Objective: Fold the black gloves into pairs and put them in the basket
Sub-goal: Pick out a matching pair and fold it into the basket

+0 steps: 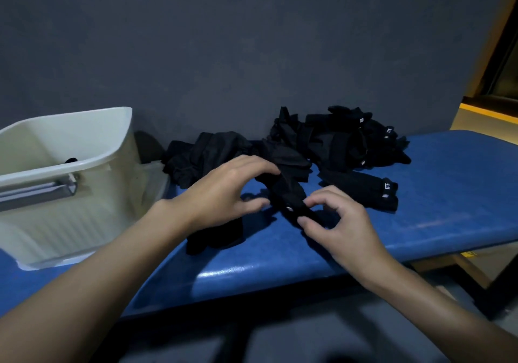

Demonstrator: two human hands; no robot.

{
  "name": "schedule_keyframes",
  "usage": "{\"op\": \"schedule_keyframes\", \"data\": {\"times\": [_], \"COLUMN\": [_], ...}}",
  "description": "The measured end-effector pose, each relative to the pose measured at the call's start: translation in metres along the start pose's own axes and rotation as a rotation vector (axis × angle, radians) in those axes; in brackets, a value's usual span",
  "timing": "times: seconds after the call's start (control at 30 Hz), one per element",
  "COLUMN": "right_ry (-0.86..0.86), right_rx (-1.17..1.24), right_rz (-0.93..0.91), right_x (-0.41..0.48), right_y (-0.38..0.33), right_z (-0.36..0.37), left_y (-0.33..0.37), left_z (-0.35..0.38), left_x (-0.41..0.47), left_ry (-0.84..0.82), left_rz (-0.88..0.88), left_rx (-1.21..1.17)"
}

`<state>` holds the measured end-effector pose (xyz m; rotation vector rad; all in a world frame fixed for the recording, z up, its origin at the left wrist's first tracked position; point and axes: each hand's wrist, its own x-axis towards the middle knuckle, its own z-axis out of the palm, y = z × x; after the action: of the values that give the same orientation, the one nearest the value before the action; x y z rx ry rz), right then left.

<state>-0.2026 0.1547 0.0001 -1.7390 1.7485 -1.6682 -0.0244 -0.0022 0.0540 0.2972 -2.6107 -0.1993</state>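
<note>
Right hand fingers pinch black glove near end; left hand grips far end; axis runs far-left to near-right.

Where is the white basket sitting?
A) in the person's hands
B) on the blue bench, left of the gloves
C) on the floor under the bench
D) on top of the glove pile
B: the white basket stands on the blue bench, left of the pile of black gloves; the left hand and right hand pinch one black glove.
</note>
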Motion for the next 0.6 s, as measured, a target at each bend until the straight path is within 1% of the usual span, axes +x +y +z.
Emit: {"op": "schedule_keyframes", "data": {"times": [0.07, 0.13, 0.23, 0.33, 0.43, 0.53, 0.6], "right_ry": [-0.045, -0.073, -0.108, -0.142, -0.143, -0.098, -0.115], "right_rx": [0.017, 0.005, 0.018, -0.004, -0.054, -0.128, -0.163], "right_rz": [0.041, 0.056, 0.054, 0.062, 0.056, 0.019, 0.049], "right_x": [-0.002, -0.002, -0.003, -0.005, -0.006, -0.004, -0.002], "right_y": [0.002, 0.004, 0.003, 0.003, 0.005, 0.008, 0.009], "right_z": [0.0, 0.0, 0.0, 0.001, 0.001, 0.002, 0.001], "left_y": [0.004, 0.007, 0.01, 0.008, 0.008, 0.011, 0.013], "left_z": [-0.001, -0.002, -0.002, 0.001, 0.006, 0.012, 0.016], "left_x": [-0.007, -0.01, -0.013, -0.014, -0.013, -0.011, -0.01], "left_ry": [-0.038, -0.062, -0.156, -0.278, -0.365, -0.426, -0.474], "left_rz": [-0.062, -0.055, -0.085, -0.145, -0.205, -0.196, -0.209], "left_rx": [-0.061, -0.083, -0.083, -0.016, 0.027, 0.12, 0.159]}}
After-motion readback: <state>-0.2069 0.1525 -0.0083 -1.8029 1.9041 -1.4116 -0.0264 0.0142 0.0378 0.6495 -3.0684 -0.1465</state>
